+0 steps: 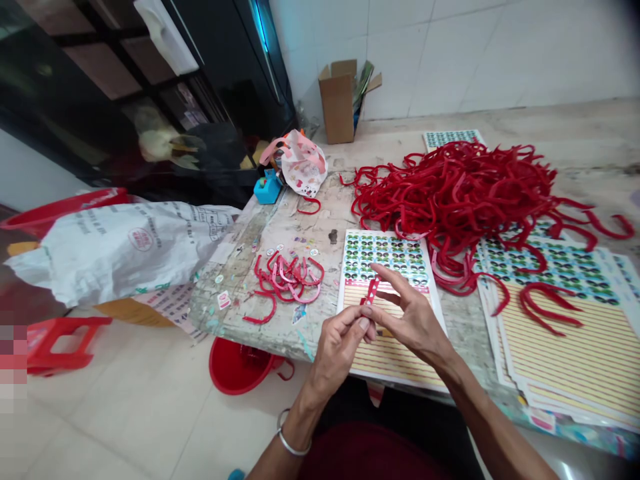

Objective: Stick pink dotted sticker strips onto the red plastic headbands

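Both hands meet above a sticker sheet [385, 253] lying at the table's front. My left hand [341, 343] pinches a small red curved band [373, 291], which looks like a headband, with a pale pattern on its face. Around the upper part of that same band is my right hand [413, 313], its thumb at the band's lower end and its index finger reaching past the top. The rest of the band is hidden by the fingers. To the left lies a small heap of red and pink bands [293, 279], several bearing a printed strip.
A large pile of red bands [465, 193] covers the table's back right. More sticker sheets [575, 347] are stacked at right. Behind stand a cardboard box [337, 103], a blue tape dispenser [268, 187] and a patterned bag [303, 163]. Below the left edge is a red bucket [235, 373].
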Available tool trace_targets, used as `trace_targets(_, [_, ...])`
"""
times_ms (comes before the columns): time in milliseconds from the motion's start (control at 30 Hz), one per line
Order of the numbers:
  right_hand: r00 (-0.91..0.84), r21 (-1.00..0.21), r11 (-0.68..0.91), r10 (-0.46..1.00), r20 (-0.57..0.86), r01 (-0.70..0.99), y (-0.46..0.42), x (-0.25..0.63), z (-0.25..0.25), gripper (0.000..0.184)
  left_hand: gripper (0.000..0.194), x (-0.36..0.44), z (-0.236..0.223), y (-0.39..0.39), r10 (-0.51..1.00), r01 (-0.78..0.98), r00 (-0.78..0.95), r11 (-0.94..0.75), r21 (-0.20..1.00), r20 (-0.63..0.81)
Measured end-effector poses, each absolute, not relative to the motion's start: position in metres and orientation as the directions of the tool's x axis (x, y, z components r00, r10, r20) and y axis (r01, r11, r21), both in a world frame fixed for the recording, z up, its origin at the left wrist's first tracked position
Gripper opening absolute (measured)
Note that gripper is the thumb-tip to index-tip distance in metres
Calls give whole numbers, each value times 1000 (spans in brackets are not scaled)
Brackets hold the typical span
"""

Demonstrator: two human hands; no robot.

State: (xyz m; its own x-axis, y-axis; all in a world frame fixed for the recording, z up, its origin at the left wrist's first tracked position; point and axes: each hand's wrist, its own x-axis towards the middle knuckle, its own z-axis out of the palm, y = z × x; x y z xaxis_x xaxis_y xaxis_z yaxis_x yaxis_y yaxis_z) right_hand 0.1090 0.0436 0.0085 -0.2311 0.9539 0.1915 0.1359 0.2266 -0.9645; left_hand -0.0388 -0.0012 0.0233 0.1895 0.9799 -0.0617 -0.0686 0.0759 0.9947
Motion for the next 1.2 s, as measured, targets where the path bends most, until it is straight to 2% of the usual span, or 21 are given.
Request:
trace_targets(167, [-284,-993,121,952,118,-7,42,109,8,57,21,-41,19,-3,978,-87,208,47,995,-28])
trace_targets(467, [-281,-970,189,949,142,150,39,107,9,57,38,-42,9,-6,958,-122,235,195,973,-162])
trace_targets(633, [-284,-971,217,941,181,98,38,106,9,56,40,-44,10,-5,960,-149,253,159,976,-118])
trace_targets(800, [-289,-982,177,945,153,60,36,105,13,53,37,-47,4,-5,961,-184,258,153,971,-102])
trace_targets(1067, [-276,-998,47,959,57,-42,36,106,16,44,29,-51,8,-5,959,-104,275,107,989,-75])
trace_targets(1200, [-239,-999,38,970,38,-7,38,107,14,30,35,-52,9,-5,953,-61,292,99,993,-77])
